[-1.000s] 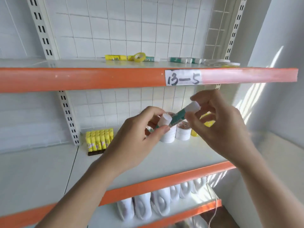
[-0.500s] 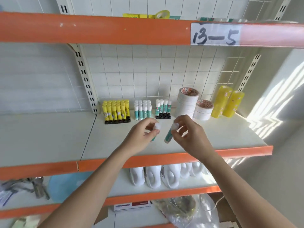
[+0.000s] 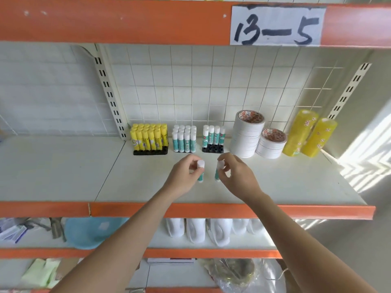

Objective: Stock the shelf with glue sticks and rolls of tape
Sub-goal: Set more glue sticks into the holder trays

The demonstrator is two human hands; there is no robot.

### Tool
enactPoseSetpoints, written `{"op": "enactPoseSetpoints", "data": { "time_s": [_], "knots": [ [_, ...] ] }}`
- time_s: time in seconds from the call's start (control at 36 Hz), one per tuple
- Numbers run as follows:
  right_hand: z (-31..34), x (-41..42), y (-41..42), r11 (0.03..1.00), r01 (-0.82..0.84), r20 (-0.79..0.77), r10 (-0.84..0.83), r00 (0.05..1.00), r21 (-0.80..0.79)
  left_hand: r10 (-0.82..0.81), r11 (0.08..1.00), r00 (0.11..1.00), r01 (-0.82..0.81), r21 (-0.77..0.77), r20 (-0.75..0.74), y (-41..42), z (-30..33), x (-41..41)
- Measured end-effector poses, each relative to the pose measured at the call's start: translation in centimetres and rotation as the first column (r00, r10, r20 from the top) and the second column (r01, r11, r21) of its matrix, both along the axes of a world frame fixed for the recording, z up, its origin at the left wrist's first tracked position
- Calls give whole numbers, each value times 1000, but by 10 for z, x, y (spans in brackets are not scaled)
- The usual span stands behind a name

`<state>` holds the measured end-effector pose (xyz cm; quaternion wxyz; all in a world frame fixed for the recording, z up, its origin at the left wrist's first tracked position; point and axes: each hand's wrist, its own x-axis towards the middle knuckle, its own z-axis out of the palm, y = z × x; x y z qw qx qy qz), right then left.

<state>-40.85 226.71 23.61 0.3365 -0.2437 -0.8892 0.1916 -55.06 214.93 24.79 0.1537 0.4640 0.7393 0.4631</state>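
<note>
My left hand (image 3: 184,176) pinches the white cap of a teal glue stick (image 3: 201,175), held upright over the white shelf (image 3: 63,172). My right hand (image 3: 237,176) pinches a second teal glue stick (image 3: 218,174) the same way, just to the right. Both sticks hang in front of a black holder (image 3: 212,149) with one row of teal sticks (image 3: 213,135). To its left stand a full block of teal sticks (image 3: 184,138) and a block of yellow sticks (image 3: 149,137). White tape stacks (image 3: 246,136) (image 3: 271,144) and yellow tape packs (image 3: 299,134) (image 3: 318,137) stand to the right.
An orange shelf lip labelled 13-5 (image 3: 277,25) runs overhead. The orange front edge (image 3: 190,209) lies below my wrists. On the lower shelf are white bottles (image 3: 195,229), a blue basin (image 3: 88,231) and tools (image 3: 55,227). A slotted upright (image 3: 110,98) stands at the back left.
My view dropped from the upper shelf to the middle one. Both hands came down and apart with one teal glue stick each, and now hold them upright near the black holder.
</note>
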Motion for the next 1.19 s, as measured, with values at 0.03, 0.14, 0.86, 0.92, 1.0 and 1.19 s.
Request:
{"op": "enactPoseSetpoints", "data": {
  "time_s": [0.03, 0.14, 0.86, 0.92, 1.0, 1.19],
  "knots": [
    [0, -2, 2, 1000, 5, 4, -5, 1000, -2, -6, 1000, 1000, 6, 1, -2, 3, 0, -2],
    [-2, -7, 4, 999, 37, 21, -36, 999, -36, -42, 999, 999, 42, 3, -27, 17, 2, -7],
    [-12, -19, 11, 989, 118, 163, -103, 981, -87, -204, 978, 950, 186, -97, -238, 42, -38, -26],
    [-12, -19, 12, 990, 116, 159, -102, 982, -77, -222, 971, 937, 189, -144, -270, 39, -40, -29],
    [-12, -20, 14, 991, 116, 151, -106, 983, -61, -233, 965, 915, 175, -197, -329, 34, -43, -34],
    [-7, -31, 27, 989, 126, 125, -117, 985, -72, -181, 976, 787, 71, -205, -590, 18, -62, -43]
  ]
}}
